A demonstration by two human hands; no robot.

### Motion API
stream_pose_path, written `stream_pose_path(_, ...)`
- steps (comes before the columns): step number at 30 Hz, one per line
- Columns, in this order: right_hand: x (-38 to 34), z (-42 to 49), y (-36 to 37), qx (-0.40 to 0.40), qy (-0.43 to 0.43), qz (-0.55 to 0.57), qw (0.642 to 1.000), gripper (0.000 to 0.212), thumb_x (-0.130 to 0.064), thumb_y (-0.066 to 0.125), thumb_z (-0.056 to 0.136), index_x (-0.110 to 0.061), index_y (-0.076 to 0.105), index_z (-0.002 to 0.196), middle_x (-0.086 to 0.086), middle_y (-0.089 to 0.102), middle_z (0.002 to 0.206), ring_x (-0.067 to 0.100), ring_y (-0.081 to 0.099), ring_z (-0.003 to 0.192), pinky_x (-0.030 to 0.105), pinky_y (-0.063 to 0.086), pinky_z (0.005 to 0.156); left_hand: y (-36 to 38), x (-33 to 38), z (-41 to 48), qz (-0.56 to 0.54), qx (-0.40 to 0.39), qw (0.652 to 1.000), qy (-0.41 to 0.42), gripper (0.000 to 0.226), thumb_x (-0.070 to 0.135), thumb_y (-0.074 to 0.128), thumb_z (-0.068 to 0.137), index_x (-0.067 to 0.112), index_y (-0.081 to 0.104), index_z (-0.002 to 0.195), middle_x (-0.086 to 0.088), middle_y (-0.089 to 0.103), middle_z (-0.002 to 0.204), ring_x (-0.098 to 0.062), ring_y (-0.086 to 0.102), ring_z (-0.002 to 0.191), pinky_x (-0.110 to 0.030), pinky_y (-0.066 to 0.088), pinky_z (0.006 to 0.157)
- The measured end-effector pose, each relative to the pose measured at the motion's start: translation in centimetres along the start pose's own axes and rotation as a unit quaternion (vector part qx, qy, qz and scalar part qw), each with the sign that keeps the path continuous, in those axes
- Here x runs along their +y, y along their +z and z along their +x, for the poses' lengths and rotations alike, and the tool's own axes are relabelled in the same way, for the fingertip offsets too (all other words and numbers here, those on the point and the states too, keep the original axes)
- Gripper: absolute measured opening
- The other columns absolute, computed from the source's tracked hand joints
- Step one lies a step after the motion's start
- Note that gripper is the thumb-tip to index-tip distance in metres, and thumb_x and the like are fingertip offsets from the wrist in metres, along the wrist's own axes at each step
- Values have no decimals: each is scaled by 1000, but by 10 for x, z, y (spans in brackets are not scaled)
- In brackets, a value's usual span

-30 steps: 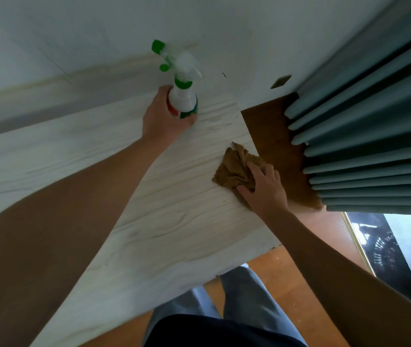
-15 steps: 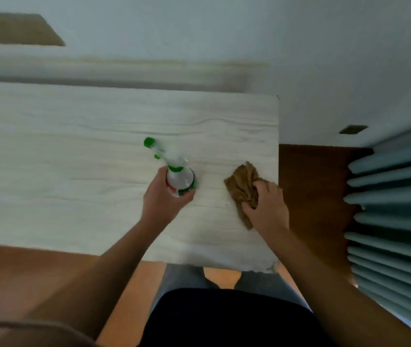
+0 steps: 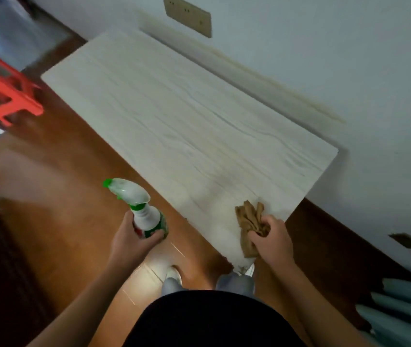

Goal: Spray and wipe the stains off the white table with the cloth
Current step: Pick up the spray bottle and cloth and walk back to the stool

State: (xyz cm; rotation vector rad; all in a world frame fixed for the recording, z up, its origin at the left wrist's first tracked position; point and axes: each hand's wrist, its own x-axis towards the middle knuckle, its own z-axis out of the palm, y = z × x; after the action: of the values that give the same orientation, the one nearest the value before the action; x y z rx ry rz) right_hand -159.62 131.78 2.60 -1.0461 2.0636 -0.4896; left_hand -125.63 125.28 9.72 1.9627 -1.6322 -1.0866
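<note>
A home room: glossy brown wooden floor [image 3: 56, 186], red plastic stool [image 3: 1, 91] at ten o'clock, teal pleated curtain [image 3: 399, 314] at four o'clock.

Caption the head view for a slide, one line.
Left hand holds spray bottle over floor; right hand grips brown cloth at white table corner.

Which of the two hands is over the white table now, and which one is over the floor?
The right hand, gripping the brown cloth, is over the table corner. The left hand, holding the spray bottle, is over the wooden floor.

Left hand [image 3: 130, 240] grips spray bottle [image 3: 146, 216]; right hand [image 3: 272, 240] clutches cloth [image 3: 249, 219].
</note>
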Motion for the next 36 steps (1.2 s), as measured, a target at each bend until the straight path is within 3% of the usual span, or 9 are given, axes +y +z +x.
stream_pose_path(4, -23, -32, 10, -45, -52, 39, 997, 30, -46, 75, 80, -39, 56, 103, -20, 61, 98, -1, 59, 88, 12, 43, 62, -13, -50, -55, -37, 33, 997, -54, 62, 29, 90, 69, 35, 51, 118, 10, 68, 104, -10, 68, 94, -26, 53, 73)
stream_pose_path(8, -50, -69, 33, -105, -94, 40, 989, 26, -50, 76, 78, -42, 57, 93, -23, 64, 92, -4, 61, 85, 9, 44, 60, -21, -81, -111, -72, 66, 993, -67, 56, 46, 83, 59, 58, 49, 101, 19, 68, 90, 2, 67, 84, -14, 49, 54)
stream_pose_path(11, -60, -106, 59, -146, -103, 36, 983, 25, -48, 76, 80, -42, 56, 94, -21, 64, 94, 0, 62, 87, 14, 49, 64, -31, -106, -160, -81, 96, 991, -51, 49, 51, 74, 57, 73, 48, 92, 39, 64, 86, 15, 62, 77, -14, 50, 47)
stream_pose_path(15, -61, -161, 99, -176, -109, 29, 978, 24, -41, 77, 82, -39, 59, 96, -19, 63, 97, 0, 61, 88, 10, 48, 62, -42, -165, -235, -101, 149, 976, -120, 58, 42, 88, 64, 63, 48, 101, 17, 69, 88, 7, 63, 83, -22, 46, 62)
stream_pose_path(19, -59, -209, 137, -218, -95, 24, 971, 32, -41, 77, 83, -30, 62, 109, -9, 65, 106, 9, 63, 99, 34, 61, 84, -47, -222, -309, -132, 184, 949, -218, 59, 38, 88, 70, 37, 49, 115, 15, 65, 100, -8, 64, 90, -29, 46, 69)
stream_pose_path(23, -74, -231, 155, -248, -126, 8, 960, 31, -38, 77, 84, -28, 63, 109, -5, 67, 107, 15, 65, 101, 42, 60, 87, -52, -260, -362, -170, 217, 922, -271, 67, 54, 84, 65, 31, 48, 117, 8, 64, 104, -19, 64, 96, -38, 49, 80)
stream_pose_path(25, -86, -235, 160, -250, -137, -7, 958, 31, -38, 77, 84, -28, 63, 110, -5, 67, 109, 14, 65, 102, 42, 60, 88, -57, -271, -377, -181, 232, 912, -286, 73, 58, 77, 60, 27, 49, 120, 4, 64, 107, -22, 63, 97, -42, 50, 86)
stream_pose_path(28, -100, -234, 165, -245, -151, -36, 957, 34, -40, 77, 84, -29, 61, 112, -6, 65, 111, 13, 63, 103, 40, 59, 89, -65, -281, -382, -194, 253, 899, -301, 75, 49, 86, 70, 17, 51, 128, -1, 64, 111, -27, 63, 103, -48, 52, 94)
stream_pose_path(36, -129, -203, 191, -250, -135, -74, 956, 35, -38, 75, 87, -26, 59, 115, -2, 63, 115, 15, 61, 103, 27, 54, 76, -99, -280, -332, -187, 262, 904, -280, 71, 57, 80, 66, 26, 49, 122, 9, 63, 104, -14, 62, 94, -36, 49, 81)
